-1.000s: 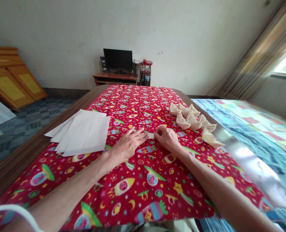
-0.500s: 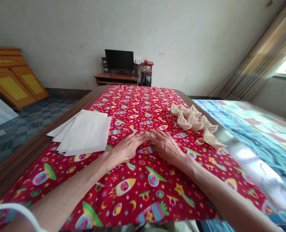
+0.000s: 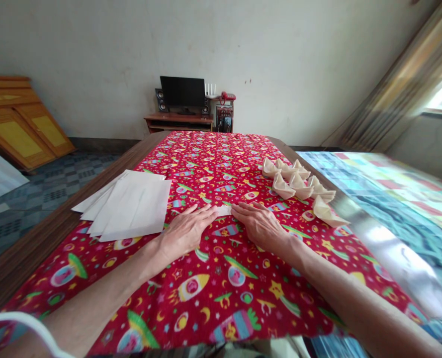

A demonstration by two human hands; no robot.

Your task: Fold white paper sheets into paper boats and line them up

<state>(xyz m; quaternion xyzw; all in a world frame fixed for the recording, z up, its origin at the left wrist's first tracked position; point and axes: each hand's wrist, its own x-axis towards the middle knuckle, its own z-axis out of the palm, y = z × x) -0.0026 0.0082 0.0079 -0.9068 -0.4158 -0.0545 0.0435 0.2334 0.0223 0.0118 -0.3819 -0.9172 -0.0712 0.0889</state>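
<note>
Red cloth (image 3: 219, 258): It is covering most of the brown table (image 3: 30, 263) and showing lots of rockets and stars.
White strip (image 3: 224, 211): It is lying flat on the cloth, and its two ends are hiding under fingers.
Left hand (image 3: 187, 228): It is resting palm down, fingers straight and close together, touching the strip's left end and not pinching it.
Right hand (image 3: 260, 223): It is resting palm down too, fingers straight and a bit apart, touching the right end. I cannot tell what its thumb is doing.
Step now: Both hands seem to be pressing the strip flat.
Next move: It is likely calling for soft, even pushing, so the strip is not slipping.
White sheets (image 3: 134, 206): They are lying in a messy pile beside the left hand.
Folded shapes (image 3: 300, 189): They are sitting in a bunch beyond the right hand.
Black screen (image 3: 182, 92): It is standing far back.
</note>
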